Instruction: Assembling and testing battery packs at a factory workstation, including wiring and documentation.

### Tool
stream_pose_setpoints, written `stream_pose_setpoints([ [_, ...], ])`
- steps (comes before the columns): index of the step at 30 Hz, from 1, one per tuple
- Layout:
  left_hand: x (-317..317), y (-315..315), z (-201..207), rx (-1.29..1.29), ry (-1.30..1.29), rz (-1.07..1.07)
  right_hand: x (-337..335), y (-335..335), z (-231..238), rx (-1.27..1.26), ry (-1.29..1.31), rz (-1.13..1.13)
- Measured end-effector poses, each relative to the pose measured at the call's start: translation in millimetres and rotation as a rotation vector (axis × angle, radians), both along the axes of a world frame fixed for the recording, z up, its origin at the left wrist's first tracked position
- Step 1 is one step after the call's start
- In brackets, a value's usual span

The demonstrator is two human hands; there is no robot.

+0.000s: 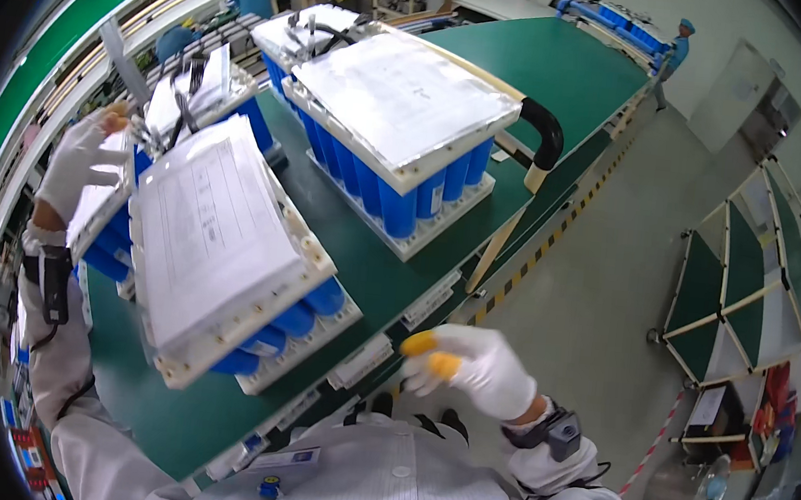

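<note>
My left hand [79, 166], in a white glove, reaches out at the far left beside a battery module, its fingers apart and nothing visible in them. Close to those fingertips is a bundle of black cables [182, 118]. My right hand [481, 369], gloved in white with yellow fingertips, hangs in front of my body past the table's near edge, loosely bent and holding nothing I can see. Between them sits the nearest battery module [292, 322] of blue cylinders in white frames, printed paper sheets [214, 232] lying on top. Another battery module [396, 197] stands behind it, also topped with paper [406, 91].
The modules rest on a green worktable [511, 58]. A black curved handle [544, 134] joins pale rods by the far module. Right of the aisle stands a green-panelled rack [745, 274]. A person in blue [676, 55] is at the table's far end.
</note>
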State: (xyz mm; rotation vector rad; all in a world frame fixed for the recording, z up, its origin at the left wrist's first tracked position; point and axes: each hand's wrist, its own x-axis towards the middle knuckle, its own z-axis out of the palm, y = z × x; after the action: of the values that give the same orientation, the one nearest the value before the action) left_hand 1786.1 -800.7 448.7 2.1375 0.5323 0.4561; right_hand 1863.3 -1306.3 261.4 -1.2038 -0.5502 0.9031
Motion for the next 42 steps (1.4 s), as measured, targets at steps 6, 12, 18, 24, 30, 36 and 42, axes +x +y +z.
stream_pose_setpoints([
  [6,-107,-72,-15,0.241,-0.304,0.223,20,-111,-92,0.0,0.272,-0.223],
  [12,-166,-283,-97,0.354,-0.269,0.206,-17,-178,-172,-0.26,0.393,-0.227],
  [18,-235,-412,-187,0.082,0.442,-0.168,-68,-190,-184,-0.392,0.295,0.014],
  [24,-385,-509,-350,0.028,0.776,-0.217,-145,-168,-162,-0.351,0.087,0.192],
  [30,-578,-601,-495,-0.101,0.808,-0.004,-254,-159,-268,-0.504,0.055,0.285],
  [36,-802,-705,-630,-0.413,0.799,0.385,-401,-245,-409,-0.985,-0.919,0.526],
  [42,-903,-712,-655,-0.414,0.921,0.109,-348,-454,-583,-0.859,-0.703,1.092],
])
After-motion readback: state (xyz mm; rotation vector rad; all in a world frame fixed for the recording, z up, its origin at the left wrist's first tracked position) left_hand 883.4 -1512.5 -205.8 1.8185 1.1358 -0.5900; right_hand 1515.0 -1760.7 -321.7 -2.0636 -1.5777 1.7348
